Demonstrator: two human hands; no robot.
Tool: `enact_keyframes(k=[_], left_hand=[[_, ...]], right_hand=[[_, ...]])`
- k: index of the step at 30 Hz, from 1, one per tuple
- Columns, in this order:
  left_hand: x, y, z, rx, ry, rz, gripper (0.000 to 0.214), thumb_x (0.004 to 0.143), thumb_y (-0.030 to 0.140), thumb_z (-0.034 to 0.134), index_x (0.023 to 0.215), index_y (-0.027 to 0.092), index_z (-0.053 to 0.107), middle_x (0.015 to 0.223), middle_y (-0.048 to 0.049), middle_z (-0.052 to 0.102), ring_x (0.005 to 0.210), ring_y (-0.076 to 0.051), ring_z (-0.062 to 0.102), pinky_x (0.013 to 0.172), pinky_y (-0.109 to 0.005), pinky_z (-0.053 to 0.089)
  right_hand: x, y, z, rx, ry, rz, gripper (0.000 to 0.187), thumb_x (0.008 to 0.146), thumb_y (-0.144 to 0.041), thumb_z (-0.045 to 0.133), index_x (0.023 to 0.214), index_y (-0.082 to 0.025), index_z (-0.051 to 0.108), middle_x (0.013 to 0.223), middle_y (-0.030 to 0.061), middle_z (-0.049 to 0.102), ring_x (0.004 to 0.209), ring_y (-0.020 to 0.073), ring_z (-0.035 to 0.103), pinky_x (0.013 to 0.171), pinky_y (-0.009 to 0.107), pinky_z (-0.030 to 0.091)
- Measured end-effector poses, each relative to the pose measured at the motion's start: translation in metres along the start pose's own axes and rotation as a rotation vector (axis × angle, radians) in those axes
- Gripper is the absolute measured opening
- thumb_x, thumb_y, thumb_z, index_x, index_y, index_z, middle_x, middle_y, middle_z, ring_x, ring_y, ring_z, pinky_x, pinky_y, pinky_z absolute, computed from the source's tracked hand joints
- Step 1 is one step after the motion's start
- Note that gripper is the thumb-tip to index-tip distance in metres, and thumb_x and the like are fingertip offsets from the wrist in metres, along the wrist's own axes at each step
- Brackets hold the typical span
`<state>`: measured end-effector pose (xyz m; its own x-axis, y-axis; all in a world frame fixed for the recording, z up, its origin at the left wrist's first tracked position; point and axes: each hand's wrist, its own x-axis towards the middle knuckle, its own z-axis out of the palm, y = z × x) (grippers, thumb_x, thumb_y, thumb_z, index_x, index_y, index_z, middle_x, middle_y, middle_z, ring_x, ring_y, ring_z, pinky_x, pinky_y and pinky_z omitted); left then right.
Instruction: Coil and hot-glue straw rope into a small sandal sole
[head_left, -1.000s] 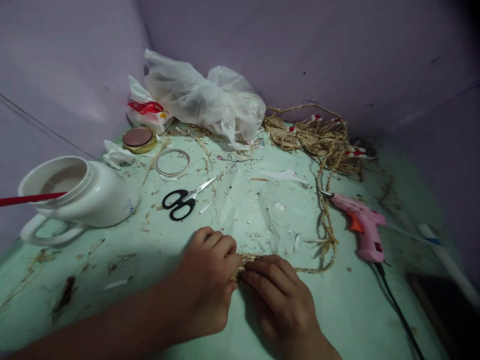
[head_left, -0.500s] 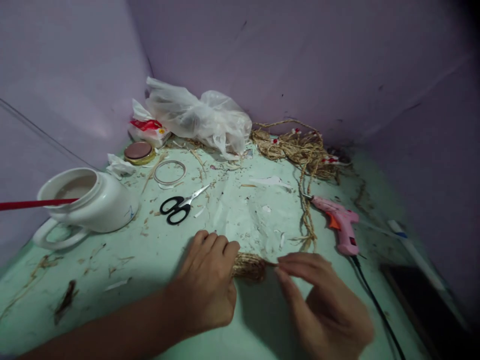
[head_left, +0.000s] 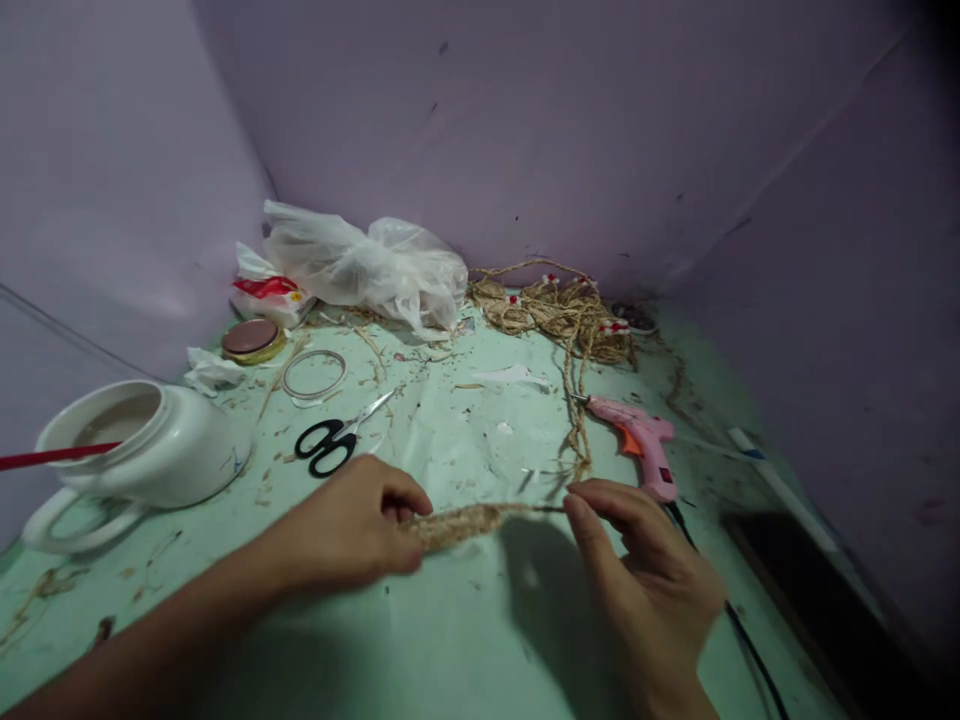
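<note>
A small coiled piece of braided straw cord (head_left: 461, 525), tan and somewhat blurred, is gripped at its left end by my left hand (head_left: 364, 520). From its right end a thin strand runs to my right hand (head_left: 637, 570), which pinches the tip between thumb and fingers. The strand looks stretched between both hands. The far end of the coil is hidden behind my left fingers. Black-handled scissors (head_left: 334, 440) lie just beyond my left hand. A pink glue gun (head_left: 637, 435) rests on its side beyond my right hand.
A white jug (head_left: 187, 450) with a red stick (head_left: 60, 457) stands at left. Behind are a tape ring (head_left: 315, 375), a round tin (head_left: 251, 340), a plastic bag (head_left: 375, 265) and a heap of braided cord (head_left: 555, 310). A dark flat object (head_left: 810, 600) lies at right.
My left hand has shifted left and its grip has turned, showing more of the coil. The strand between my hands is longer. The whole view has shifted somewhat.
</note>
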<state>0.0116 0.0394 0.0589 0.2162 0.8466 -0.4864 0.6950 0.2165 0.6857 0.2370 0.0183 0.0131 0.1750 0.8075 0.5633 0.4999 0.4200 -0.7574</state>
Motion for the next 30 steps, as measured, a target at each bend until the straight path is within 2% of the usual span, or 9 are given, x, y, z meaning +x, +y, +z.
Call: enact_keyframes(k=[4,8,12,15,19,22,24,26,30], left_hand=[[0.012,-0.009,-0.020,-0.748,-0.019,-0.187,0.026,0.045,0.020,0.067,0.070,0.013,0.072,0.053,-0.0023,0.063,0.050,-0.015,0.053,0.048,-0.024,0.040],[0.019,-0.023,-0.004,-1.330,-0.201,-0.166,0.022,0.052,0.012,0.067,0.075,0.008,0.069,0.064,-0.0080,0.068,0.055,-0.016,0.060,0.058,-0.027,0.050],[0.022,-0.028,0.014,-1.400,-0.331,-0.146,0.026,0.057,0.020,0.060,0.078,0.006,0.067,0.068,-0.0119,0.067,0.057,-0.020,0.061,0.058,-0.033,0.051],[0.023,-0.029,0.020,-1.434,-0.380,-0.139,0.030,0.053,0.021,0.059,0.079,0.007,0.067,0.069,-0.0116,0.067,0.057,-0.019,0.061,0.058,-0.032,0.049],[0.024,-0.031,0.020,-1.486,-0.411,-0.133,0.034,0.052,0.022,0.059,0.081,0.008,0.068,0.067,-0.0108,0.066,0.057,-0.019,0.061,0.057,-0.030,0.048],[0.025,-0.033,0.019,-1.515,-0.434,-0.143,0.033,0.054,0.023,0.058,0.082,0.008,0.068,0.066,-0.0108,0.065,0.058,-0.018,0.061,0.058,-0.029,0.048],[0.026,-0.034,0.018,-1.531,-0.443,-0.144,0.033,0.054,0.023,0.058,0.082,0.007,0.068,0.067,-0.0109,0.065,0.058,-0.019,0.061,0.058,-0.029,0.048],[0.027,-0.036,0.016,-1.544,-0.446,-0.137,0.034,0.055,0.024,0.058,0.082,0.007,0.068,0.067,-0.0113,0.065,0.059,-0.019,0.062,0.059,-0.029,0.048],[0.029,-0.038,0.013,-1.549,-0.450,-0.119,0.033,0.056,0.024,0.059,0.084,0.006,0.067,0.071,-0.0124,0.067,0.061,-0.020,0.063,0.061,-0.030,0.049]], right_hand=[[0.001,-0.002,-0.006,0.048,0.182,0.002,0.009,0.078,-0.013,0.068,0.079,-0.022,0.066,0.076,-0.0025,0.065,0.074,0.0121,0.060,0.071,0.023,0.048],[-0.001,0.001,-0.002,0.064,-0.026,0.134,0.003,0.078,-0.021,0.068,0.075,-0.022,0.068,0.074,-0.0006,0.068,0.070,0.0137,0.063,0.065,0.022,0.050],[-0.006,0.005,0.012,0.241,-0.294,0.477,0.016,0.077,-0.033,0.068,0.081,-0.018,0.072,0.073,0.0043,0.073,0.063,0.0168,0.067,0.056,0.023,0.053],[-0.008,0.005,0.017,0.318,-0.327,0.538,0.024,0.077,-0.037,0.067,0.082,-0.015,0.073,0.069,0.0060,0.073,0.058,0.0178,0.066,0.051,0.025,0.053],[-0.006,0.007,0.015,0.161,-0.240,0.370,0.019,0.082,-0.034,0.062,0.081,-0.017,0.071,0.072,0.0053,0.073,0.064,0.0192,0.069,0.057,0.027,0.057],[-0.011,0.012,0.017,-0.053,-0.202,0.085,0.021,0.089,-0.027,0.052,0.096,-0.017,0.069,0.093,0.0097,0.073,0.087,0.0228,0.069,0.077,0.037,0.058],[-0.019,0.015,0.023,-0.235,-0.322,-0.132,0.033,0.093,-0.027,0.046,0.118,-0.013,0.061,0.117,0.0171,0.066,0.111,0.0284,0.061,0.092,0.048,0.051],[-0.027,0.016,0.030,-0.386,-0.557,-0.286,0.050,0.093,-0.036,0.046,0.134,-0.006,0.048,0.136,0.0228,0.052,0.127,0.0340,0.047,0.100,0.056,0.042],[-0.034,0.012,0.037,-0.464,-0.924,-0.352,0.079,0.089,-0.054,0.047,0.144,-0.001,0.030,0.150,0.0231,0.026,0.139,0.0348,0.023,0.110,0.055,0.029]])
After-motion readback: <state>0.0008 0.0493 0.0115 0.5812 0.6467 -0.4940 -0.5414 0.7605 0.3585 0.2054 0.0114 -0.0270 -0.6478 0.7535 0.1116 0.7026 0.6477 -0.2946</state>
